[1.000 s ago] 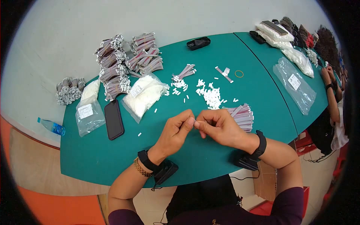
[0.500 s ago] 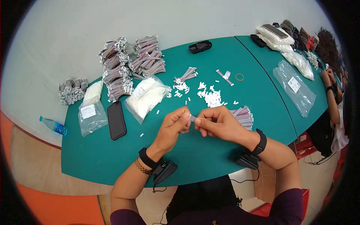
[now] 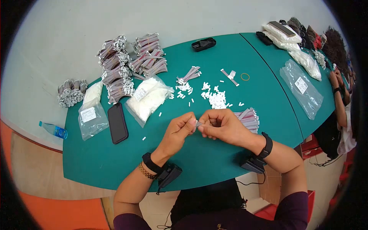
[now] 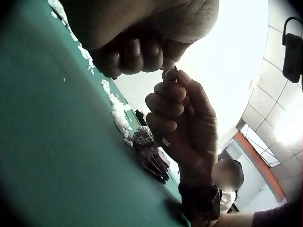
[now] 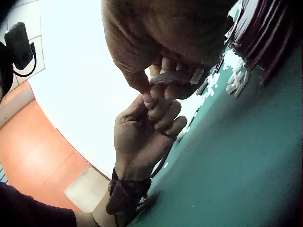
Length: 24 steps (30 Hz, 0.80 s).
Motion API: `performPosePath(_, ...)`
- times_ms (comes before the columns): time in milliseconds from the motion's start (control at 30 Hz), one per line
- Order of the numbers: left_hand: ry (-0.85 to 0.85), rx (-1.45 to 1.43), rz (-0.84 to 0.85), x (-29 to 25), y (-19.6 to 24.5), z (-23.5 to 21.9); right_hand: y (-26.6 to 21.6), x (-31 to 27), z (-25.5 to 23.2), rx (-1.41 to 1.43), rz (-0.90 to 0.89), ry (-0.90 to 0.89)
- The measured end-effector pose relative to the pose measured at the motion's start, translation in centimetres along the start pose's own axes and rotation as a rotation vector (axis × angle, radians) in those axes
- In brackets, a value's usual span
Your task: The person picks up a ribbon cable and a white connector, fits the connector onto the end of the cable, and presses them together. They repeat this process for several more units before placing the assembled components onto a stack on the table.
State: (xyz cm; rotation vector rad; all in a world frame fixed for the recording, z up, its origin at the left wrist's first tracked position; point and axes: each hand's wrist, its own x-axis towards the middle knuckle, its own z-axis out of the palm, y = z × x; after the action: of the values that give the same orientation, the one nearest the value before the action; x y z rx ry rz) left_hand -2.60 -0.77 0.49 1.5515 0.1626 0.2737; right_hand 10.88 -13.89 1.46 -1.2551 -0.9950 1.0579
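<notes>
In the head view my left hand [image 3: 176, 132] and right hand [image 3: 226, 128] meet fingertip to fingertip above the front of the green table. Between them is a short grey flat ribbon cable [image 3: 198, 124], its end pinched by the left thumb and finger. My right thumb and forefinger grip the same cable close by. The right wrist view shows the cable [image 5: 168, 77] running under the curled right fingers, with a white end piece [image 5: 196, 75]. Fingers hide the cable's left tip. Beside the right hand lies a bundle of similar cables [image 3: 249, 119].
Beyond my hands lie loose white connectors [image 3: 217, 100], a smaller cable pile [image 3: 188, 73] and a rubber band [image 3: 245, 77]. To the left are a bag of white pieces [image 3: 148, 99], a phone [image 3: 117, 122] and stacked cable bundles [image 3: 117, 69]. Another person's hands [image 3: 335, 78] are at far right.
A second ago the fingertips touched with little showing between them. Half a second ago they had parted slightly, showing the grey cable; now they are closer, the cable still visible.
</notes>
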Motion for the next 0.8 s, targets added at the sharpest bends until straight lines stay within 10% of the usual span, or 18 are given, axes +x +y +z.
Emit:
performPosePath(533,0.121,0.129,0.067,-0.2,0.2,1.4,0.3,-0.4,0.7,-0.204,-0.165,0.115)
performPosePath(633,0.106,-0.211,-0.08,0.0,-0.3,0.7,-0.4,0.0,-0.1,-0.351,-0.12,0.112)
performPosePath(800,0.145,-0.343,-0.171,0.1,0.3,0.8,-0.6,0.1,0.7,-0.604,-0.505,0.246)
